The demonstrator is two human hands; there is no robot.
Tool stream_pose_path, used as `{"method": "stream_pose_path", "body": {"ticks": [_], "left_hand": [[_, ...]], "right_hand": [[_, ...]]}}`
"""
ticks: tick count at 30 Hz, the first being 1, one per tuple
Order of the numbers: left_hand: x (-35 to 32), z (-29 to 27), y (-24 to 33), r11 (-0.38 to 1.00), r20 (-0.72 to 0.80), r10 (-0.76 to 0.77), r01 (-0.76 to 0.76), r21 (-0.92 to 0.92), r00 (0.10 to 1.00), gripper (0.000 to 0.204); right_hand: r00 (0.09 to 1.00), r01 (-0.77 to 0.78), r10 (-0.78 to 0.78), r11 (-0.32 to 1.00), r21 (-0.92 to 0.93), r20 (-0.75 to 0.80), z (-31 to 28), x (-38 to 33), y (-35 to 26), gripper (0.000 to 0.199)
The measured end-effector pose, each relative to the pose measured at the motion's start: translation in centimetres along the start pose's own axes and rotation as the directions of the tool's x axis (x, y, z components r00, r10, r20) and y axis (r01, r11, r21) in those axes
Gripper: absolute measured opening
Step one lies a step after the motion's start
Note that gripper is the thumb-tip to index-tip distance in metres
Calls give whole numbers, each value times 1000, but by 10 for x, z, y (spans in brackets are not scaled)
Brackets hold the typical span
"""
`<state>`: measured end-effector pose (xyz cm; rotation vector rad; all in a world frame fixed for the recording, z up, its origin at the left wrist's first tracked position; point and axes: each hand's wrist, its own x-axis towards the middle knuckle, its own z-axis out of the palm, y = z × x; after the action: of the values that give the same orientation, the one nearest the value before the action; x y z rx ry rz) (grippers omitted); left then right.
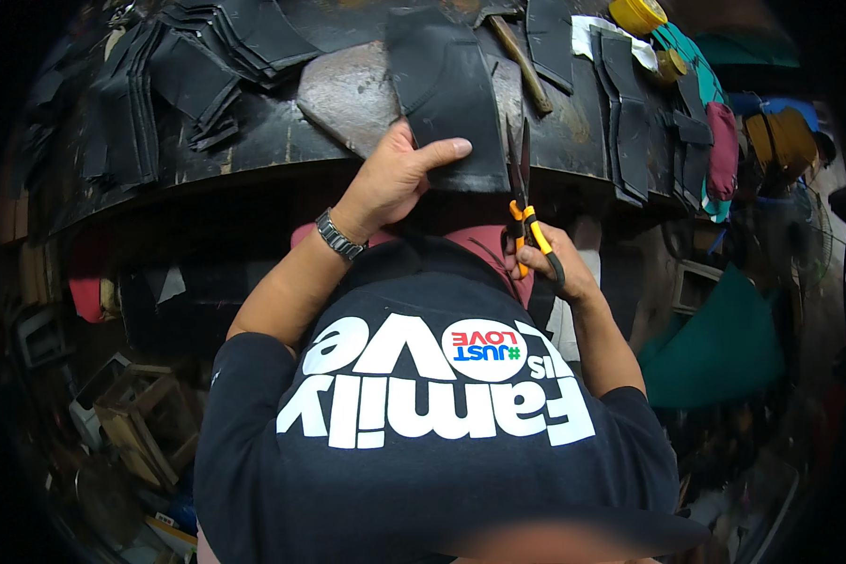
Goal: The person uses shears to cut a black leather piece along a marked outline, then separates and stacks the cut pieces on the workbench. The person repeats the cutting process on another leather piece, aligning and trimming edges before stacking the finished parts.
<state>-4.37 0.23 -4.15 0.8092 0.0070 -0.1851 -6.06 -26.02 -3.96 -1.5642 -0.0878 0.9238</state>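
Note:
My left hand (399, 174) grips a black leather-like piece (446, 94) by its near left edge, thumb lying on top and fingers underneath. A curved line runs across the piece, and its far end reaches over the table. In my right hand (555, 263) is a pair of scissors (523, 193) with yellow, orange and black handles. The blades point away from me, slightly parted, right beside the piece's right edge. Whether they touch the piece I cannot tell. Under it, a worn grey slab (343, 94) lies on the dark table (282, 155).
Stacks of black cut pieces (127, 113) lie at the table's left, with more strips (620, 113) at the right. A hammer (520, 61) rests behind the scissors. A yellow container (637, 15) and teal cloth (691, 56) sit far right. A wooden crate (146, 418) stands low left.

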Motion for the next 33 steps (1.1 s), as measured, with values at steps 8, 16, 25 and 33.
{"method": "stream_pose_path", "body": {"ticks": [8, 16, 25, 33], "left_hand": [[9, 3, -12, 943, 14, 210, -206, 263, 978, 21], [6, 0, -10, 928, 41, 192, -195, 316, 980, 21], [7, -2, -11, 908, 46, 230, -231, 350, 972, 22], [10, -9, -15, 901, 63, 228, -235, 364, 972, 22]], "right_hand": [[993, 9, -45, 953, -303, -111, 8, -21, 3, 60], [973, 28, -91, 958, -285, -211, 18, -14, 3, 44], [968, 27, -83, 974, -227, -238, 21, -11, 4, 44], [958, 16, -93, 961, -276, -270, 23, -10, 3, 42]]}}
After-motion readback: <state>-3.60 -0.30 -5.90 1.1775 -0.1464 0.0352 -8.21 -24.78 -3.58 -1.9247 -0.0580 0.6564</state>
